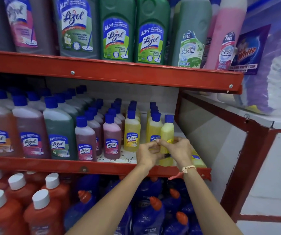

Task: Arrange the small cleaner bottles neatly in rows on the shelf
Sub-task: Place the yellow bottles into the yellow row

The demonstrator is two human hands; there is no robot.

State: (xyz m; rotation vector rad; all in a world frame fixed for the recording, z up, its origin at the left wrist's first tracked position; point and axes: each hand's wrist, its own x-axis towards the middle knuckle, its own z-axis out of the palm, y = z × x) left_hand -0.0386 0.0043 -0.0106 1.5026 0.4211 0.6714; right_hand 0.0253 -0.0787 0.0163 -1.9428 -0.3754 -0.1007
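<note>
Small blue-capped cleaner bottles stand in rows on the middle red shelf (112,167): pink ones (112,135) to the left, yellow ones (131,131) to the right. Both my hands hold one small yellow bottle (167,131) upright at the shelf's front right, its back turned toward me. My left hand (149,154) wraps its lower left side. My right hand (178,150) pinches its middle from the right. Another yellow bottle (197,159) lies flat on the shelf just right of my right hand, partly hidden.
Larger Lizol bottles (60,131) fill the left of the middle shelf. Tall bottles (150,31) stand on the shelf above. Red (41,212) and blue bottles (151,214) crowd the shelf below. The rack's red end frame (248,133) stands at the right.
</note>
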